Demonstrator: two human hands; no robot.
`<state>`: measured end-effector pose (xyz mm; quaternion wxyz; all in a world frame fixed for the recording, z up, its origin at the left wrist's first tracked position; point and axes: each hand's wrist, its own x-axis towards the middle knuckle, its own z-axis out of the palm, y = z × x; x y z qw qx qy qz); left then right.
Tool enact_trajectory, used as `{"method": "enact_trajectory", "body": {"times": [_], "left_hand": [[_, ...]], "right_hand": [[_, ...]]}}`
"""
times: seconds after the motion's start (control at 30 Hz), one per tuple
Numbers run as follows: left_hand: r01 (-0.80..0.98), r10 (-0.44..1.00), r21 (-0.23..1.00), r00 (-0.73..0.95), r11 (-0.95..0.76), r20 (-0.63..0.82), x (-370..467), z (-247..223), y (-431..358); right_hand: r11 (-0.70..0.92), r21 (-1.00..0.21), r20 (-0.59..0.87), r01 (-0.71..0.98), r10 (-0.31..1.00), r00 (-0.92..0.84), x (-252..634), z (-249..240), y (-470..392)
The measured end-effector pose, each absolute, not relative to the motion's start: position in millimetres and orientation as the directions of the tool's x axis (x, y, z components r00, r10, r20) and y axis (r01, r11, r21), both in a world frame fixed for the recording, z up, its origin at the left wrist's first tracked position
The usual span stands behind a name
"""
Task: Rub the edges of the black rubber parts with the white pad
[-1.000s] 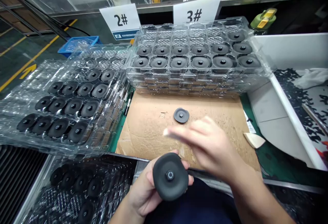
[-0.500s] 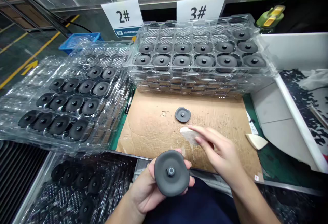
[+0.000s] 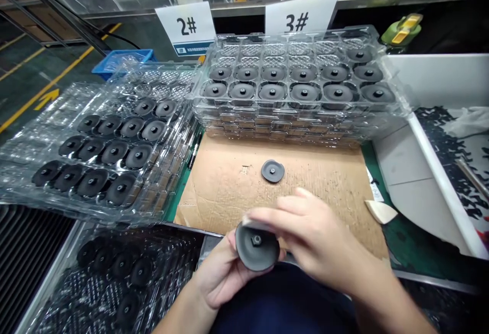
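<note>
My left hand (image 3: 219, 273) grips a dark grey rounded disc (image 3: 255, 257) with a small raised hub at its centre, its dished face turned up toward me. Over the disc's far rim lies my right hand (image 3: 305, 227), slightly blurred, its fingers closed on a thin whitish pad (image 3: 247, 220). The pad meets the disc's upper edge and is mostly covered by the fingers. Beyond both hands, a second dark disc (image 3: 272, 171) rests flat on the cardboard sheet (image 3: 225, 181).
Stacked clear trays (image 3: 298, 115) with dark discs stand at the back. More disc-filled trays (image 3: 153, 166) are at left, others (image 3: 99, 293) below. A cream wedge-shaped piece (image 3: 381, 212) lies right of the cardboard. A white bin (image 3: 439, 161) holds small black parts.
My right hand has moved left and toward me, bringing the whitish pad onto the rim of the held disc. The disc has risen slightly and tilted. The disc on the cardboard has not moved.
</note>
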<state>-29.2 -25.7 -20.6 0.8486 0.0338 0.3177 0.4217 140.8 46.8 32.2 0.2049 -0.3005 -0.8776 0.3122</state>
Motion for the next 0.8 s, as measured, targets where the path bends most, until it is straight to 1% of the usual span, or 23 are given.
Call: {"method": "enact_trajectory", "body": {"times": [0.07,0.1,0.2,0.27,0.33,0.4,0.47,0.53,0.6,0.63,0.7,0.73,0.77,0.8], "left_hand": [[-0.747,0.772,0.315,0.393,0.585,-0.500,-34.4,-21.7,-23.2],[-0.772,0.786,0.308,0.369,0.557,-0.496,-36.8,-21.8,-21.7],[-0.825,0.813,0.275,0.325,0.494,-0.483,-41.6,-20.9,-17.9],[-0.831,0.812,0.256,0.335,0.493,-0.478,-42.0,-19.7,-16.8],[-0.826,0.805,0.243,0.356,0.508,-0.475,-40.1,-18.1,-16.5],[-0.818,0.803,0.250,0.363,0.518,-0.473,-36.3,-16.0,-16.5],[-0.819,0.819,0.287,0.336,0.498,-0.465,-31.8,-13.6,-16.7],[-0.813,0.839,0.339,0.300,0.474,-0.454,-28.8,-11.5,-17.0],[-0.793,0.844,0.394,0.262,0.464,-0.468,-28.9,-10.8,-17.6],[-0.781,0.843,0.422,0.237,0.461,-0.483,-30.0,-11.0,-18.0],[-0.768,0.846,0.473,0.161,0.431,-0.508,-32.2,-12.4,-18.7],[-0.769,0.848,0.491,0.125,0.410,-0.514,-32.6,-13.2,-19.0],[-0.771,0.848,0.497,0.102,0.397,-0.520,-32.4,-13.8,-19.1],[-0.773,0.843,0.493,0.098,0.400,-0.529,-31.6,-14.0,-19.0]], "right_hand": [[0.508,-0.682,0.070,0.526,0.761,-0.645,153.8,25.8,44.4],[0.450,-0.700,0.040,0.554,0.800,-0.599,161.2,21.2,41.9],[0.265,-0.789,-0.047,0.555,0.874,-0.484,179.6,1.6,31.1],[0.158,-0.826,-0.105,0.541,0.900,-0.422,185.7,-11.3,24.8],[0.118,-0.836,-0.110,0.536,0.921,-0.374,185.3,-16.6,21.3],[0.145,-0.837,-0.037,0.527,0.947,-0.318,177.4,-11.1,19.9],[0.235,-0.838,0.102,0.493,0.954,-0.281,162.1,2.9,19.1],[0.380,-0.811,0.259,0.445,0.915,-0.309,142.9,19.1,18.1],[0.517,-0.760,0.350,0.394,0.836,-0.423,125.4,31.8,17.7],[0.551,-0.748,0.339,0.371,0.797,-0.500,118.8,36.2,18.1],[0.540,-0.760,0.233,0.360,0.745,-0.625,109.8,41.2,20.3],[0.521,-0.765,0.175,0.379,0.734,-0.657,106.7,42.1,21.8],[0.510,-0.758,0.151,0.406,0.744,-0.651,104.0,42.2,23.4],[0.511,-0.742,0.172,0.433,0.770,-0.614,101.8,41.5,24.7]]}}
